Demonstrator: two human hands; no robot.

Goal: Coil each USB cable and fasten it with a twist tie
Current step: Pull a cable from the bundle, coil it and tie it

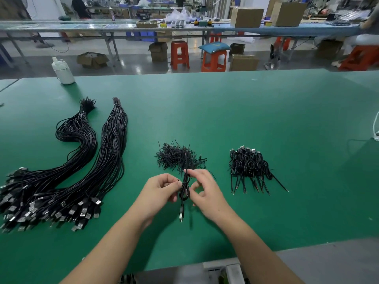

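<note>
**Holding a folded cable at lower centre**

Pinching from both sides, the left hand (160, 190) and the right hand (202, 188) hold one folded black cable (184, 189) just above the green bench (266, 111), at lower centre of the frame. The left fingers (174, 184) are curled and close on the cable's middle; the right fingers (194, 173) are narrow too, gripping its upper end. The cable's loop hangs between the hands, and its metal plug (181, 217) dangles below them.

Just behind the hands lies a heap of black twist ties (178, 156). Right of centre sits a pile of coiled, tied cables (249, 162). At the left of the frame two long bundles of loose cables (82, 160) stretch from upper left to lower left, plugs nearest the lower left corner. A white bottle (62, 71) stands at the upper left of the bench.
</note>
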